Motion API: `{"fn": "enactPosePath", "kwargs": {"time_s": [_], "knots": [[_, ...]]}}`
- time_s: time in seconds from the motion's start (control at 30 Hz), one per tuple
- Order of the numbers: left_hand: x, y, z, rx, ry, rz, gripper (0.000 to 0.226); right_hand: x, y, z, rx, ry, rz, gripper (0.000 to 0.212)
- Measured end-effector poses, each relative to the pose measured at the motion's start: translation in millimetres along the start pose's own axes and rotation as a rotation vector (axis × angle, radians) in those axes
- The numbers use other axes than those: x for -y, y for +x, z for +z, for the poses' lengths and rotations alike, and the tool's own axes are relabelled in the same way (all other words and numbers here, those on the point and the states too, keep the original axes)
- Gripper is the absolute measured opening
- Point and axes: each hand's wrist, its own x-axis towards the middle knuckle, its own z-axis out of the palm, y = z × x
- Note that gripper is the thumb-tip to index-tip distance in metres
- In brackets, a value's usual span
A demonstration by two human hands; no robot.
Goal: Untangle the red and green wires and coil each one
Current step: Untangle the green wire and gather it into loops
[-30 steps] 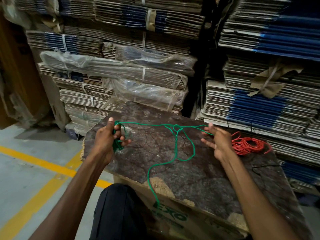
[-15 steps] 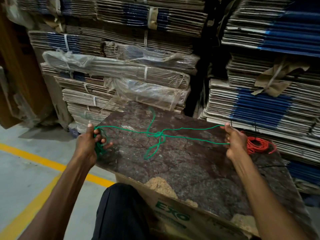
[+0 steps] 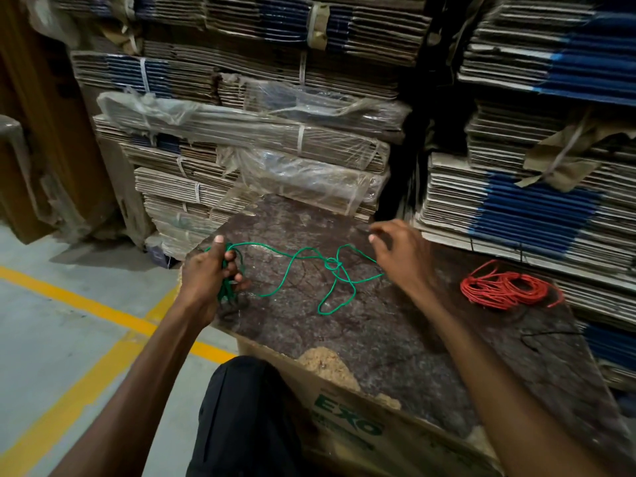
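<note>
The green wire (image 3: 292, 266) lies slack across the worn board (image 3: 395, 339), light and limp, kinked into a small knot (image 3: 333, 264) near the board's middle. The left hand (image 3: 210, 277) grips its gathered loops at the board's left edge; the right hand (image 3: 399, 253) hovers loosely curled, holding nothing (best pinch just beside the knot). The red wire (image 3: 502, 285) sits coiled toward the board's right edge.

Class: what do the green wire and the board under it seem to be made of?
Green wire: probably plastic-coated, smooth and matt; it bends into soft loops. Board: likely a pressed fibre board, dark mottled face; pale crumbly core shows at its chipped edge.
</note>
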Motion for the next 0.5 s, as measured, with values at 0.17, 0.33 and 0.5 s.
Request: {"fn": "enactPosePath", "kwargs": {"time_s": [0.17, 0.33, 0.5], "knots": [[1.9, -0.5, -0.8, 0.02, 0.018, -0.01, 0.044, 17.6, 14.0, 32.6, 0.418, -0.036, -0.177, 0.048], [-2.5, -3.7, -2.5, 0.021, 0.032, 0.005, 0.044, 14.1, 13.9, 39.3, 0.621, -0.139, -0.165, 0.032], [-1.3, -2.3, -6.8, 0.01, 0.035, 0.009, 0.043, 10.0, -5.6, 28.6, 0.211, -0.063, -0.08, 0.043]]}}
